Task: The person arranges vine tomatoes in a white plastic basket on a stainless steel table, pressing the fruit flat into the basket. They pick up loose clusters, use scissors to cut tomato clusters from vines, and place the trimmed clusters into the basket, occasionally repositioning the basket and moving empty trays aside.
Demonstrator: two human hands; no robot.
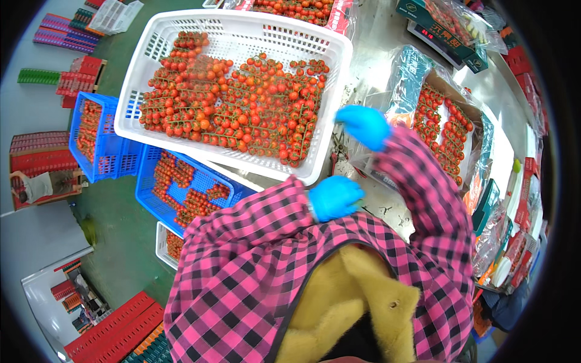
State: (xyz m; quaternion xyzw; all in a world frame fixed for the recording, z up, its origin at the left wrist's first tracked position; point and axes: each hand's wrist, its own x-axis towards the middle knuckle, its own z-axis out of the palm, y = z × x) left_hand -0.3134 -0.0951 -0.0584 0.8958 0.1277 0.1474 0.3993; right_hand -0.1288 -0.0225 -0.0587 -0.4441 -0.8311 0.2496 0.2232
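Observation:
A large white plastic crate [242, 18] holds many red cherry tomatoes [236, 109] on green vines. My right hand [366, 126], in a blue glove, is just beyond the crate's right rim, its fingers stretched leftward and nothing visible in them. Closer to my body, my left hand [334, 198], also blue-gloved, hangs by the crate's near right corner. Its fingers curl in, and what they may hold is hidden. To the right of my right hand lies a cardboard box [484, 130] lined with clear film, with tomato vines laid inside around a pale middle.
The metal table [375, 54] carries bits of stem beside the crate. A scale [433, 43] stands at the back right under another box. Blue crates [142, 181] of tomatoes sit below left. Stacked red boxes [115, 333] and a person [39, 187] are on the far left.

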